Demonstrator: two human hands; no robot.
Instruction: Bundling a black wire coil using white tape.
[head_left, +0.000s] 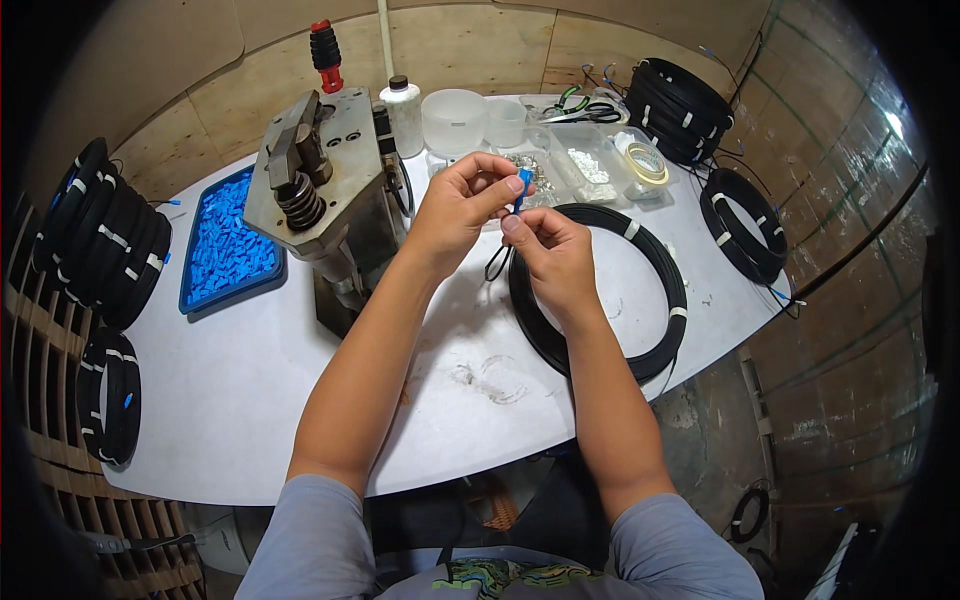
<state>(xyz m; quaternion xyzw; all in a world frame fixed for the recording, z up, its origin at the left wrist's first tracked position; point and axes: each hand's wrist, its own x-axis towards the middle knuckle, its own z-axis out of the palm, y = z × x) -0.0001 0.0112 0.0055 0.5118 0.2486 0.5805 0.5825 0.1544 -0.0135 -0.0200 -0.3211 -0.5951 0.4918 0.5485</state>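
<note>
At twelve o'clock, the left hand (pixel 462 208) pinches a blue connector (pixel 524 182) (likely light, stiff; grip its sides), the right hand (pixel 558 258) a black cord (pixel 488 268).

The left hand's (pixel 455 210) fingertips cover part of a blue connector (pixel 524 177), while the right hand (pixel 555 255) hides a stretch of black cable (pixel 489 268) just below it. The right forearm (pixel 620 400) blocks a section of the large black coil (pixel 668 270), and the left forearm (pixel 360 370) masks part of the metal press (pixel 355 115) near its base. The press conceals some of the right side of a blue tray (pixel 235 296). Small metal pieces (pixel 535 170) beyond the hands are too tiny to identify. At the lower edge, 2 grey sleeves (pixel 310 540) and a patterned shirt front (pixel 500 578) are cut off.
</note>
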